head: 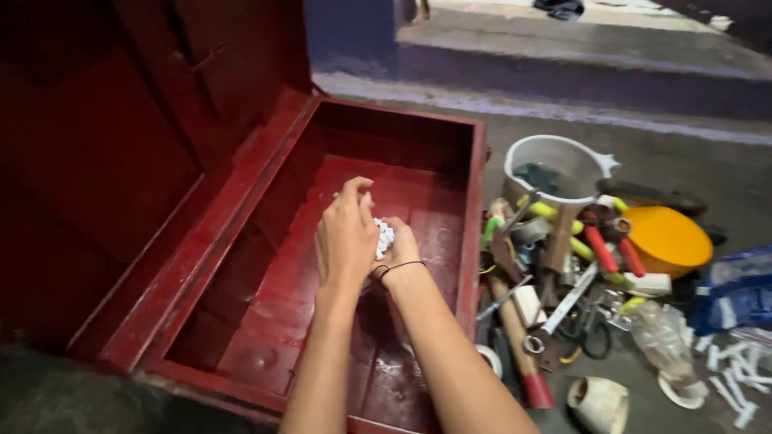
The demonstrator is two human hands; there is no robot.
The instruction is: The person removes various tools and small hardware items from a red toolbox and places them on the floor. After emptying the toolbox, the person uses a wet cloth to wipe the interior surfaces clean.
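Both our hands meet over the open red metal box (265, 265): left hand (346, 241) and right hand (400, 251) cupped together around small white pieces (385, 237). Emptying them seems underway; next needs a steady release. Right of the hands, tools (563, 273), a white pot (555, 169), a blue packet (736, 293).

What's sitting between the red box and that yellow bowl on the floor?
In the head view, a heap of tools lies between the red box and the yellow bowl.
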